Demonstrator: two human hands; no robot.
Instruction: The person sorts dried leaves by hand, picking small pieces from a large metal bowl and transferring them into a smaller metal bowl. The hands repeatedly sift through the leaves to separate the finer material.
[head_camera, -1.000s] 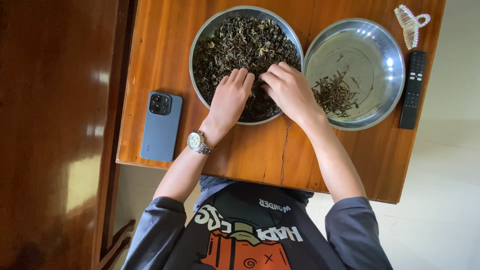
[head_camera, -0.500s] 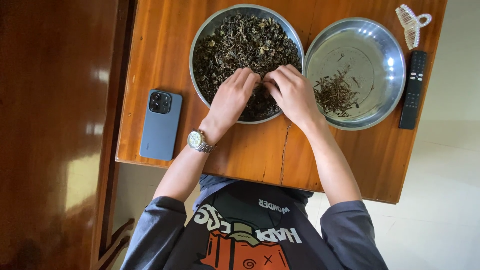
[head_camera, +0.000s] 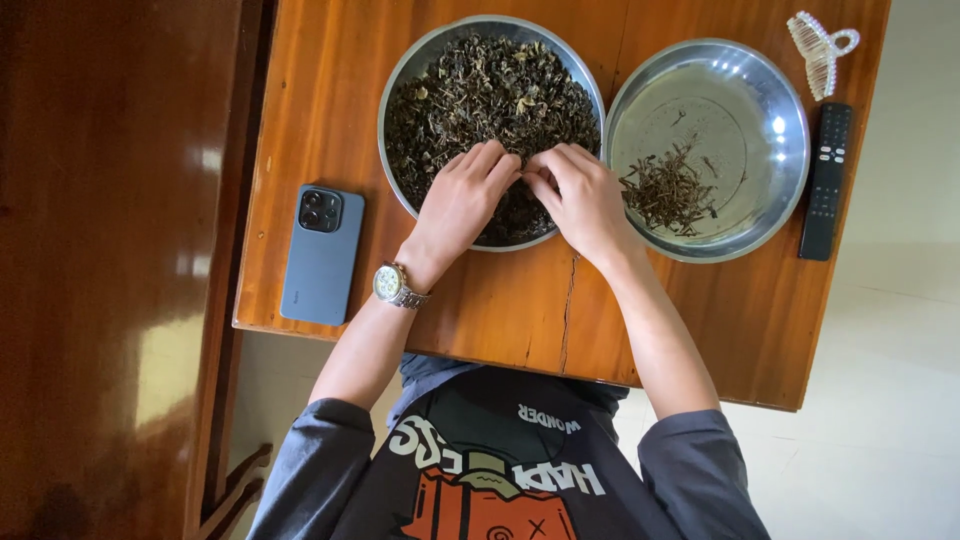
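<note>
Two round steel bowls stand side by side on the far half of our brown wooden bench. The left steel bowl is heaped with dark dried leaves. The right steel bowl is mostly bare and carries a small pile of thin dried stems near its left side.

Our left hand and right hand rest in the near part of the leaf bowl, fingertips meeting over the leaves. Each grip is narrow, fingers drawn together at the leaves; whether anything is pinched between them we cannot tell.

Our left wrist carries a silver wristwatch. Left of it lies a blue-grey smartphone, camera side up. At the right edge of the bench lie a slim black remote control and, beyond it, a pale claw hair clip.
</note>
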